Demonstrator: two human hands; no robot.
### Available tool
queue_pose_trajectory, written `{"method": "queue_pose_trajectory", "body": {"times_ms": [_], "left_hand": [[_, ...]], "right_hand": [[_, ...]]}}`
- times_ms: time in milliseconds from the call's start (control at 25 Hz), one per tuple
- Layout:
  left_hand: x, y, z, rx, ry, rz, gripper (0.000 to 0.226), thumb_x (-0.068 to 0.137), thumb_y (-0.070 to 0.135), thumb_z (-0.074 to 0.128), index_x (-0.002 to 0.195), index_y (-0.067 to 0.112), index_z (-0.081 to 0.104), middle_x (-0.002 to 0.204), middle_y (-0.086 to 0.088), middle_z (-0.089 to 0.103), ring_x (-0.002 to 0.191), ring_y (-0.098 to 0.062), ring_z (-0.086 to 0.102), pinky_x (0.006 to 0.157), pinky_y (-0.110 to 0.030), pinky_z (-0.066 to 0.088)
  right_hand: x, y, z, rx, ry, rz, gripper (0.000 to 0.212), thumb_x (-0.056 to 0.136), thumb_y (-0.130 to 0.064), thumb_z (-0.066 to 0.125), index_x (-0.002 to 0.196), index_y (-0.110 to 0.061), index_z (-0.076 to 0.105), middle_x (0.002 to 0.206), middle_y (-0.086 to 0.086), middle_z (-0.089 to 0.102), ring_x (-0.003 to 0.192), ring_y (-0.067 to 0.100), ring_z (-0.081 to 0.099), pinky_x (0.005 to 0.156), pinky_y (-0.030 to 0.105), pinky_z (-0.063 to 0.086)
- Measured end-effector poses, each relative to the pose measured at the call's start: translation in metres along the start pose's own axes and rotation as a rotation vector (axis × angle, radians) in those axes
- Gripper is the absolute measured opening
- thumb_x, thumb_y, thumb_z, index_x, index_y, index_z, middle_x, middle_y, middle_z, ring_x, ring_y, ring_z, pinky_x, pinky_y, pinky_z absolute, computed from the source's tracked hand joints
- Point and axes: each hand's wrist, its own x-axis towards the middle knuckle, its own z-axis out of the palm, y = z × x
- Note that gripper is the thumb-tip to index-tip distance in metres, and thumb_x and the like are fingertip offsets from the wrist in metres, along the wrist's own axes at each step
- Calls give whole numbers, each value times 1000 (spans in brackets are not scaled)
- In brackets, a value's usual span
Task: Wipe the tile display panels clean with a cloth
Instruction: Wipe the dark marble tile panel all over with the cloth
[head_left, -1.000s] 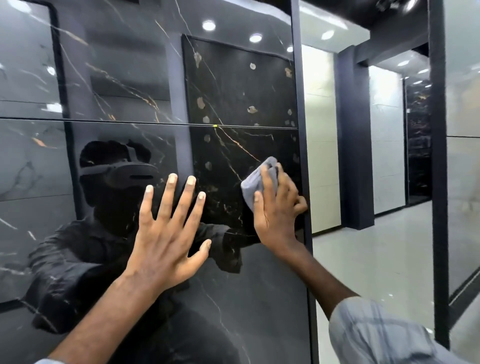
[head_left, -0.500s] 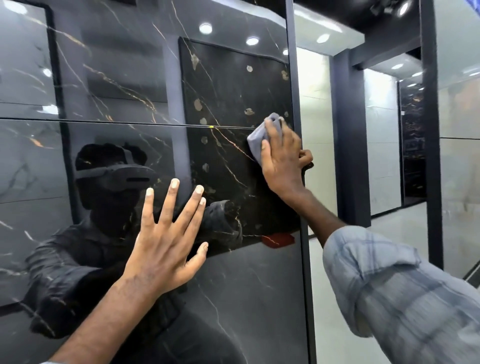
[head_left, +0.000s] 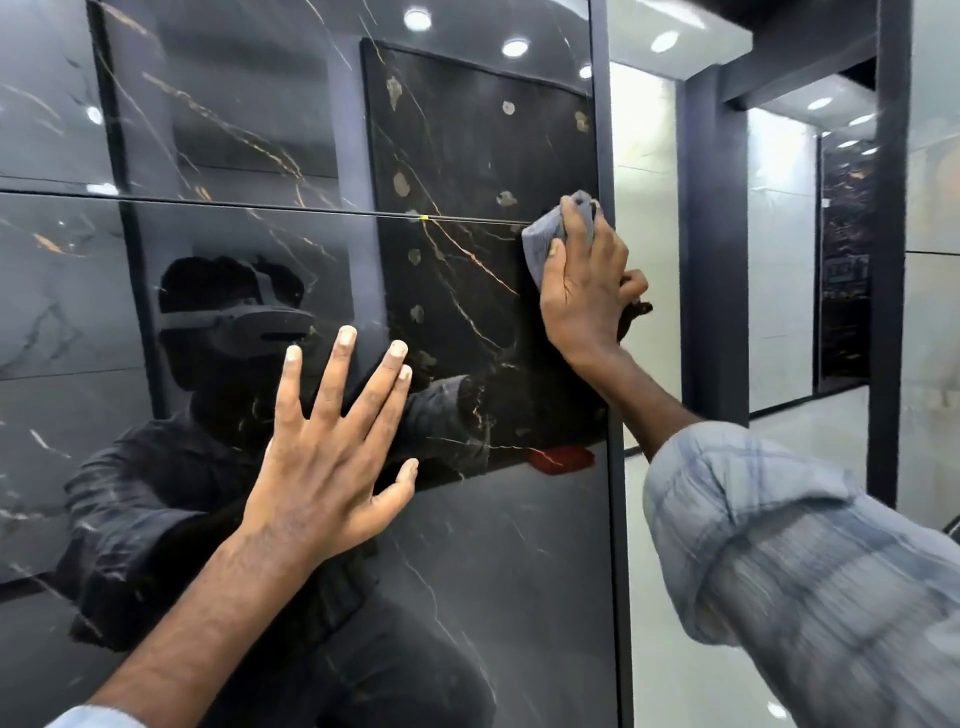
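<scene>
A glossy black tile panel (head_left: 218, 130) with gold veins fills the left and centre, split by a horizontal seam. My left hand (head_left: 332, 457) lies flat against its lower tile, fingers spread and straight. My right hand (head_left: 584, 280) presses a folded grey cloth (head_left: 545, 234) onto the panel at the seam, close to the right edge. Fingers and thumb hold the cloth. Most of the cloth is hidden under the palm.
A dark metal frame strip (head_left: 605, 156) borders the panel on the right. Beyond it, a showroom aisle with a pale glossy floor (head_left: 831, 431), white wall tiles (head_left: 644, 208) and a dark pillar (head_left: 714, 260). Another dark post (head_left: 888, 260) stands at far right.
My right hand has carried the cloth upward along the panel's right edge, from below the seam to the seam. My left hand has stayed flat on the lower tile.
</scene>
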Motion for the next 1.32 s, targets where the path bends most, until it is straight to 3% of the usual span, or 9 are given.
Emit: {"method": "queue_pose_trajectory", "body": {"times_ms": [280,480,680,760,880,920,1080,1120,1320], "left_hand": [[0,-1,1,-3,-12,4,83,98,57,41,160,2,34,174,-12,13,159,-48,5,121,-75,10],[-1,-2,-2,-41,-21,5,83,97,56,45,159,2,37,174,-12,17,159,-47,6,121,-74,10],[-4,-8,-3,-83,-22,59,84,94,54,51,159,3,37,172,-14,21,158,-48,9,120,-76,11],[-4,-8,-4,-77,-31,60,84,93,54,51,159,2,38,172,-15,22,158,-48,9,120,-76,10],[-14,0,-8,-94,-64,59,81,94,51,49,158,2,39,173,-15,19,159,-46,9,121,-75,7],[-23,7,-11,-109,-78,80,80,95,51,48,158,2,40,173,-14,17,159,-44,10,121,-75,7],[-76,43,-12,-162,-145,245,80,94,51,49,159,6,40,174,-10,16,160,-32,20,124,-67,17],[-84,49,-10,-161,-158,252,79,93,50,49,159,7,40,174,-9,16,159,-31,21,124,-64,18],[-90,55,-4,-108,-179,222,79,95,53,48,160,8,39,174,-6,18,160,-28,20,126,-61,15]], "right_hand": [[-60,33,6,-14,-30,-18,53,109,-42,25,162,-33,23,167,7,28,149,27,31,111,53,25],[-120,14,19,32,9,244,55,105,-41,24,159,-29,25,163,15,34,146,35,35,105,66,33],[-157,19,12,-84,-92,-885,54,107,-41,37,160,-27,32,164,16,37,151,35,34,104,59,33],[-143,44,13,-45,-81,-644,53,108,-38,37,159,-26,31,163,18,37,150,36,34,107,63,34],[-149,34,17,31,46,291,56,105,-37,31,159,-27,21,164,17,32,147,36,33,104,67,35],[-167,24,19,-36,22,258,58,104,-37,31,160,-25,18,164,18,28,147,37,31,103,67,36],[-227,40,9,-101,-167,-825,57,105,-40,40,160,-29,29,163,14,28,150,35,29,105,54,28],[-220,54,11,-101,-154,-856,53,107,-40,39,158,-28,34,162,13,31,149,34,31,109,53,24],[-210,48,28,-54,70,372,55,104,-36,31,158,-27,23,162,17,36,145,36,37,102,65,37]]}}
